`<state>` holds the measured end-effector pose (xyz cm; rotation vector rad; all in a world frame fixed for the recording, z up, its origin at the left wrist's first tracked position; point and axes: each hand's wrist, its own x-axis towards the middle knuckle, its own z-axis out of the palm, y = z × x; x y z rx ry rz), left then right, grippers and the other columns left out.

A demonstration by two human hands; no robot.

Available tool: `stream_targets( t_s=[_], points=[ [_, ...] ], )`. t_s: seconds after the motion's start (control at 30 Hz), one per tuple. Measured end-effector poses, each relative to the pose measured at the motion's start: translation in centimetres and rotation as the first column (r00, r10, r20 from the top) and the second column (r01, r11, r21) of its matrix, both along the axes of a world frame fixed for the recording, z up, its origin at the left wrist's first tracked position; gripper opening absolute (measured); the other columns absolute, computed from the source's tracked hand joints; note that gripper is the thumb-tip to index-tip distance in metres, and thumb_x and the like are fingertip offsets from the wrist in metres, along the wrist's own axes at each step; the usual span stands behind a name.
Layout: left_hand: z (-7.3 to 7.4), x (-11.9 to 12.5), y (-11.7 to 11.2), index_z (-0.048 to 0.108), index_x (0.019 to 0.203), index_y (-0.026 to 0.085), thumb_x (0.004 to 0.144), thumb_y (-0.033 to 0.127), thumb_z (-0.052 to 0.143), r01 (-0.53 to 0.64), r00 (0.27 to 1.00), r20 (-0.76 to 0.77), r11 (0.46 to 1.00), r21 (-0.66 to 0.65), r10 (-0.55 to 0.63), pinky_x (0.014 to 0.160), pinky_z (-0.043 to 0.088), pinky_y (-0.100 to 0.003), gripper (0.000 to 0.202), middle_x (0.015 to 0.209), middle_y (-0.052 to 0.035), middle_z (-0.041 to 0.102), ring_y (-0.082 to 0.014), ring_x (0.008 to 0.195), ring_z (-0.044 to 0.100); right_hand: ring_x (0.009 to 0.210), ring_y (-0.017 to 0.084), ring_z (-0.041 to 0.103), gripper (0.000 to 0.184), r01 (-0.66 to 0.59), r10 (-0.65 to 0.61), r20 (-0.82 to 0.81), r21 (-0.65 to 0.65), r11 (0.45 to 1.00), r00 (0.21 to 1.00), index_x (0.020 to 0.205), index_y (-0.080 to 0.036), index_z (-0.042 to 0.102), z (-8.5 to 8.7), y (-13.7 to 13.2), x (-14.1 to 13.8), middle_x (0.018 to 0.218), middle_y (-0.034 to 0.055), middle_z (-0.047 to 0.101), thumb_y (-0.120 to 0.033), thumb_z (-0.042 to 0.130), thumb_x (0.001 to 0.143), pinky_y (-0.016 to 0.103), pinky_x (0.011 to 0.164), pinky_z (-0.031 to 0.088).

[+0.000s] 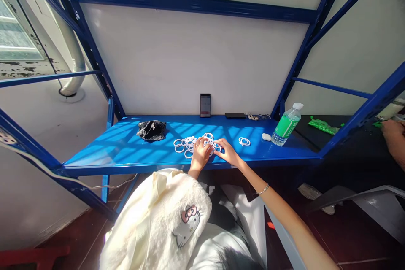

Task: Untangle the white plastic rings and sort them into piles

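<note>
A loose pile of white rings lies on the blue tabletop in front of me, partly hidden by my hands. At the pile's right part, my left hand has its fingers curled together on a white ring. My right hand, with a bracelet on its forearm, reaches in from the right. Its thumb and fingertips pinch at a white ring close to the left fingers. The exact grip is too small to make out. A smaller group of white rings lies apart, to the right of my right hand.
A crumpled black plastic bag lies on the left of the blue table. A phone leans on the wall. To the right are a black flat device, a white case and a water bottle. Another person's hand shows far right.
</note>
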<state>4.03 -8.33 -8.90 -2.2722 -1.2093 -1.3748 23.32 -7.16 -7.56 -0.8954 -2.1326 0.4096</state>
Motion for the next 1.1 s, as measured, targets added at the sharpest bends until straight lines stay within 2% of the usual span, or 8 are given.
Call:
stream_targets(
  t_s=[0.17,0.43,0.67,0.87,1.0,1.1],
  points=[
    [0.2,-0.2,-0.1,0.064,0.088,0.021,0.093,0.017,0.058,0.035,0.999,0.013,0.999,-0.014,-0.035,0.1,0.05,-0.049,0.009,0.116,-0.0102,0.063,-0.0304,0.122,0.052,0.113,0.028,0.058,0.033,0.034,-0.039,0.063,0.069,0.997,0.997,0.126,-0.024,0.057,-0.1,-0.3,-0.3,0.118,0.0104,0.059,-0.026,0.064,0.094,0.046,0.099,0.052],
    [0.3,-0.3,-0.1,0.063,0.086,0.022,0.091,0.013,0.056,0.063,0.998,0.028,0.997,-0.053,-0.061,0.104,0.048,-0.049,0.012,0.116,-0.0085,0.062,-0.0294,0.123,0.05,0.115,0.03,0.057,0.034,0.082,-0.096,0.106,0.136,0.987,0.99,0.126,-0.024,0.057,-0.2,-0.6,-0.6,0.119,0.011,0.057,-0.022,0.063,0.093,0.047,0.1,0.052],
    [0.3,-0.3,-0.2,0.062,0.083,0.022,0.09,0.011,0.056,0.074,0.996,0.046,0.996,-0.042,-0.072,0.102,0.049,-0.051,0.014,0.113,-0.008,0.064,-0.0302,0.124,0.051,0.115,0.03,0.057,0.034,0.092,-0.111,0.119,0.158,0.983,0.987,0.124,-0.024,0.057,-0.1,-0.9,-0.8,0.118,0.0108,0.058,-0.019,0.063,0.092,0.047,0.1,0.053],
    [0.3,-0.3,-0.1,0.061,0.084,0.022,0.089,0.012,0.057,0.096,0.993,0.066,0.995,-0.006,-0.095,0.099,0.05,-0.051,0.012,0.11,-0.0091,0.064,-0.0301,0.118,0.054,0.115,0.028,0.058,0.033,0.093,-0.112,0.127,0.149,0.985,0.986,0.127,-0.027,0.056,0.4,-1.2,-0.8,0.12,0.0098,0.058,-0.024,0.061,0.095,0.045,0.1,0.053],
    [0.6,-0.3,-0.1,0.059,0.086,0.021,0.093,0.017,0.055,0.067,0.992,0.102,0.997,0.033,-0.07,0.095,0.052,-0.048,0.009,0.109,-0.0098,0.063,-0.0284,0.112,0.056,0.115,0.029,0.057,0.037,0.089,-0.112,0.142,0.158,0.983,0.983,0.134,-0.025,0.053,0.7,-1.4,-1.0,0.123,0.0119,0.06,-0.03,0.058,0.097,0.047,0.1,0.052],
    [0.8,-0.4,-0.2,0.058,0.085,0.021,0.095,0.022,0.053,-0.012,0.988,0.153,0.999,0.05,0.004,0.09,0.053,-0.047,0.011,0.105,-0.0099,0.062,-0.0271,0.104,0.058,0.121,0.03,0.055,0.037,0.152,-0.175,0.125,0.177,0.972,0.977,0.136,-0.026,0.052,1.0,-1.0,-0.6,0.13,0.0119,0.059,-0.028,0.053,0.099,0.051,0.103,0.048]
  ],
)
